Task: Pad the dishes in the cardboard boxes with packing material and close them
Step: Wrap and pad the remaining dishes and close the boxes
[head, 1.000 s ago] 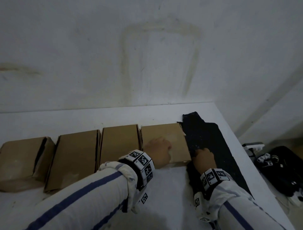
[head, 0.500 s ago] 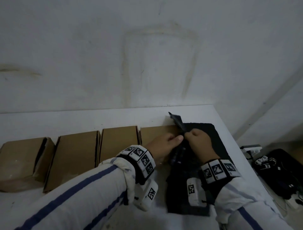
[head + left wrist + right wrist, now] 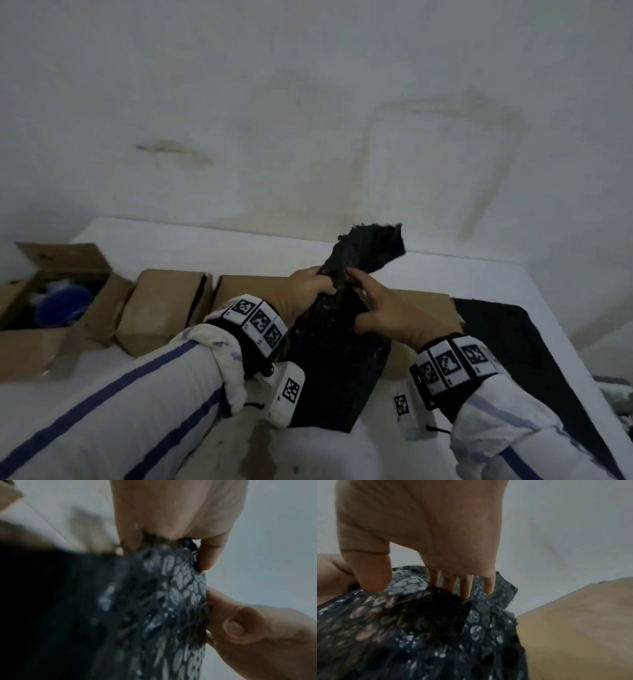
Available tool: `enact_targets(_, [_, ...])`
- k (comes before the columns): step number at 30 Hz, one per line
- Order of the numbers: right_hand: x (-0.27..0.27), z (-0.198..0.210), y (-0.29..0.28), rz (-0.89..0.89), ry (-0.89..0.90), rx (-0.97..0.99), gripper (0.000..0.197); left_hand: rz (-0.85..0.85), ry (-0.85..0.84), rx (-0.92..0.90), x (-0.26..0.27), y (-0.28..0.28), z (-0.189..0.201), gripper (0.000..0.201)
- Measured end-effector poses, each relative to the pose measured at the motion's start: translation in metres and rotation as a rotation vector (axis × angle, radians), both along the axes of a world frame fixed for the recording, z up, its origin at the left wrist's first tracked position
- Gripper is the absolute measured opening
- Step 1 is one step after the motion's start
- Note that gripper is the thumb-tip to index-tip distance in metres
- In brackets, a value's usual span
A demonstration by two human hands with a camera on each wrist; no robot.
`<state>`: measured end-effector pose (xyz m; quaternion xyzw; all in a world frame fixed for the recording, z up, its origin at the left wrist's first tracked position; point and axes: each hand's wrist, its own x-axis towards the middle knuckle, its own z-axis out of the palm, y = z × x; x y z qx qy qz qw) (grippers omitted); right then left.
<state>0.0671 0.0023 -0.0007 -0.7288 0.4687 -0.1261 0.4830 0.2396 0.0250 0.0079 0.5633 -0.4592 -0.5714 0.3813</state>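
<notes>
A black bubble wrap sheet (image 3: 337, 370) hangs lifted above the table, its torn top end (image 3: 371, 246) sticking up. My left hand (image 3: 313, 291) grips its bunched upper part in a fist, which the left wrist view shows close up on the bubble wrap (image 3: 180, 588). My right hand (image 3: 376, 308) lies against the sheet's right side with straight fingers (image 3: 465, 586) and the thumb resting on the bubbles. At far left an open cardboard box (image 3: 85, 260) holds a blue dish (image 3: 63, 305). Two closed boxes (image 3: 161, 301) (image 3: 239, 286) stand in a row to its right.
Another closed box (image 3: 423, 303) lies behind my right hand. More black bubble wrap (image 3: 513, 335) is spread on the white table (image 3: 212, 246) at the right. The table stands against a stained white wall, and its right edge drops off near my right sleeve.
The bubble wrap sheet has come up off the table and hangs higher. My left hand now grips it in a fist. The view swung left, and the open box with the blue dish appeared.
</notes>
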Motion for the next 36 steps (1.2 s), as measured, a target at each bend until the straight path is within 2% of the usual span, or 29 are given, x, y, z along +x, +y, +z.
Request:
enact_targets(2, [0.028, 0.004, 0.003, 0.097, 0.067, -0.020, 0.093, 0.041, 0.058, 0.009, 0.029, 0.010, 0.004, 0.044])
enact_targets(5, [0.072, 0.011, 0.007, 0.144, 0.100, -0.089, 0.060, 0.124, 0.066, -0.039, 0.075, 0.025, 0.007, 0.018])
enact_targets(6, [0.088, 0.013, 0.006, 0.152, 0.129, -0.134, 0.049, 0.163, 0.013, -0.078, 0.091, 0.030, 0.008, 0.014])
enact_targets(9, [0.136, 0.029, 0.009, 0.214, 0.191, -0.219, 0.023, 0.305, -0.258, -0.202, 0.140, 0.048, 0.008, 0.014])
enact_targets(11, [0.170, 0.043, 0.013, 0.280, 0.187, -0.208, 0.008, 0.390, -0.219, -0.267, 0.172, 0.061, 0.009, 0.015])
enact_targets(12, [0.187, 0.050, 0.015, 0.319, 0.168, -0.180, 0.004, 0.401, -0.157, -0.286, 0.190, 0.068, 0.008, 0.035])
enact_targets(14, [0.222, 0.065, 0.020, 0.407, 0.129, -0.110, 0.013, 0.334, -0.014, -0.276, 0.228, 0.080, 0.008, 0.094])
enact_targets(15, [0.240, 0.071, 0.022, 0.441, 0.105, -0.077, 0.015, 0.289, 0.080, -0.229, 0.246, 0.086, 0.011, 0.114])
enact_targets(16, [0.257, 0.075, 0.023, 0.463, 0.083, -0.050, 0.014, 0.238, 0.140, -0.178, 0.264, 0.092, 0.014, 0.120])
enact_targets(17, [0.275, 0.079, 0.024, 0.472, 0.062, -0.029, 0.012, 0.190, 0.165, -0.128, 0.281, 0.098, 0.017, 0.110])
enact_targets(19, [0.308, 0.082, 0.026, 0.435, 0.008, -0.038, 0.009, 0.102, 0.146, -0.069, 0.310, 0.108, 0.026, 0.065])
enact_targets(20, [0.324, 0.082, 0.026, 0.393, -0.023, -0.072, 0.009, 0.117, 0.112, -0.068, 0.323, 0.114, 0.029, 0.048])
enact_targets(23, [0.358, 0.078, 0.025, 0.282, -0.076, -0.109, 0.008, 0.300, 0.084, -0.070, 0.368, 0.123, 0.023, 0.029])
enact_targets(25, [0.372, 0.071, 0.025, 0.264, -0.108, 0.051, 0.023, 0.444, 0.121, -0.068, 0.397, 0.128, 0.019, 0.030])
enact_targets(27, [0.386, 0.060, 0.030, 0.233, -0.167, 0.161, 0.047, 0.529, 0.113, -0.059, 0.417, 0.132, 0.013, 0.030])
enact_targets(29, [0.403, 0.044, 0.039, 0.152, -0.210, 0.110, 0.057, 0.554, 0.046, -0.036, 0.432, 0.134, 0.003, 0.031])
enact_targets(30, [0.411, 0.035, 0.043, 0.102, -0.182, 0.024, 0.054, 0.549, 0.007, -0.022, 0.437, 0.134, -0.003, 0.036])
enact_targets(32, [0.427, 0.020, 0.048, 0.034, -0.052, -0.141, 0.042, 0.477, -0.066, 0.004, 0.446, 0.133, -0.013, 0.058])
enact_targets(34, [0.436, 0.009, 0.049, 0.031, 0.066, -0.251, 0.033, 0.420, -0.215, 0.034, 0.452, 0.131, -0.024, 0.077])
enact_targets(36, [0.444, 0.001, 0.050, 0.062, 0.162, -0.349, 0.029, 0.459, -0.395, 0.019, 0.454, 0.129, -0.035, 0.087])
